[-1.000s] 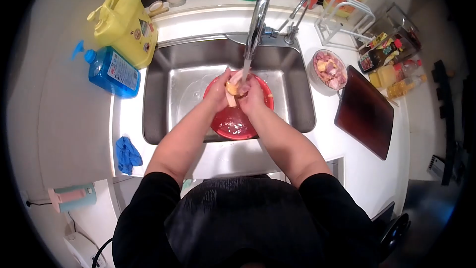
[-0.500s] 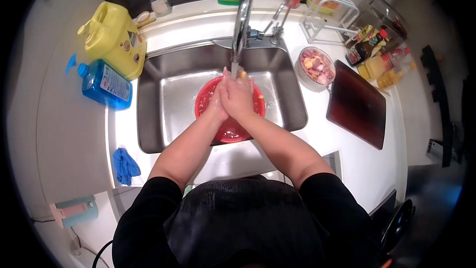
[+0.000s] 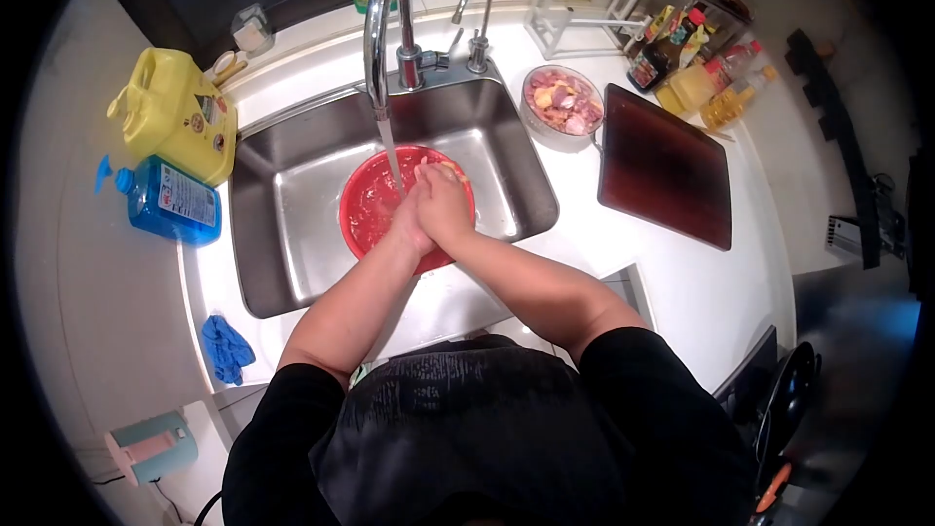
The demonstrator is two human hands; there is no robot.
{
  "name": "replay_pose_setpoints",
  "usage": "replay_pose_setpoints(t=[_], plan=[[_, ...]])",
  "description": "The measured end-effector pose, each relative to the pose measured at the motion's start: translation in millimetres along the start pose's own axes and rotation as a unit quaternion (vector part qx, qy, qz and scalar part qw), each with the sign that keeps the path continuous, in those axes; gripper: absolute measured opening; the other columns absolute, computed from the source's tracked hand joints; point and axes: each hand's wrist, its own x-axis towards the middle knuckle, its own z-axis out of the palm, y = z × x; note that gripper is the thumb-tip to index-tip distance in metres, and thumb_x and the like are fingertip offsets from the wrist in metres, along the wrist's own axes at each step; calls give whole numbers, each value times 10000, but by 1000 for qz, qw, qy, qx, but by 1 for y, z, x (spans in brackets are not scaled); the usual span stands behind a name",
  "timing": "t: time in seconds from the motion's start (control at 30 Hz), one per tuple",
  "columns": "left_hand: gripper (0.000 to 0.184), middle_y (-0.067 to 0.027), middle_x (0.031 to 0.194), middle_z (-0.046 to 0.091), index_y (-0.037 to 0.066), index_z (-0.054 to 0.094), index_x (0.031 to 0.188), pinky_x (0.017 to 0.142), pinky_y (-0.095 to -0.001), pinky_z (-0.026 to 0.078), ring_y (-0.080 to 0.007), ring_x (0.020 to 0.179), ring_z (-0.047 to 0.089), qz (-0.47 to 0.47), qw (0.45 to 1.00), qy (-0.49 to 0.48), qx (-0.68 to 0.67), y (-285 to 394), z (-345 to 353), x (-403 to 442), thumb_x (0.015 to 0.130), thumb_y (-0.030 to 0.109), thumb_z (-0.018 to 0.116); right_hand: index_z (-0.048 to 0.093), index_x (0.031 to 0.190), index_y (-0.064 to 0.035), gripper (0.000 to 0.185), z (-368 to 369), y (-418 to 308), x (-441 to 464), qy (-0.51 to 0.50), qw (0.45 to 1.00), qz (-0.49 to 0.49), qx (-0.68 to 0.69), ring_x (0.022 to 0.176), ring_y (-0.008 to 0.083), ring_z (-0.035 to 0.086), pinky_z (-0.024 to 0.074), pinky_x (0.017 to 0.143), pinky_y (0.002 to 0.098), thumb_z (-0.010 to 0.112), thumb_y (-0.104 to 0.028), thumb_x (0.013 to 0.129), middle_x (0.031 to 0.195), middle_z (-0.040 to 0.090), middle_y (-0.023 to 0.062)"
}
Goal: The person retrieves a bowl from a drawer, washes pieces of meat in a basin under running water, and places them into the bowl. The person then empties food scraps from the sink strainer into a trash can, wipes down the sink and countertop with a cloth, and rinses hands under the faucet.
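Observation:
My right hand is folded over my left hand, palms pressed together and fingers closed. Both are above the right side of a red basin, which sits in the steel sink. A small yellowish bit shows by the fingertips; what it is and what lies between the palms I cannot make out. From the curved faucet a stream of water runs into the basin, just left of the fingers. Cloudy water with pale bits shows inside the basin.
Right of the sink are a glass bowl of raw meat pieces, a dark cutting board, a white rack and sauce bottles. On the left stand a yellow jug, a blue pump bottle and a blue cloth.
My clasped hands have moved out from under the stream, which now falls beside them. The camera view has turned, so the sink and counter appear further left.

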Motion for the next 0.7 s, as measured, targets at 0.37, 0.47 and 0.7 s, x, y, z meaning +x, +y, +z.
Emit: replay_pose_setpoints(t=[0.37,0.47,0.7], plan=[[278,-72,940,544,82,483,1052,762,-316,470,-177,881,541,113,963,129,206,-7,49,3,886,293,409,536,1006,24,270,-36,-11,17,-1,989,-10,148,1024,326,458,356,883,350,399,-129,832,1070,506,197],[294,-90,1017,549,93,499,1058,825,-341,441,-200,951,525,6,951,254,174,-15,-22,24,901,289,345,547,1015,-12,254,4,51,-3,-89,957,215,175,997,269,491,380,848,324,413,-146,847,1057,527,168],[310,-49,834,558,97,516,988,580,-268,479,-150,730,564,63,902,222,365,-49,110,50,845,370,474,519,725,-18,296,-84,27,54,-8,921,134,366,475,107,462,369,430,263,422,-251,879,560,479,36]])
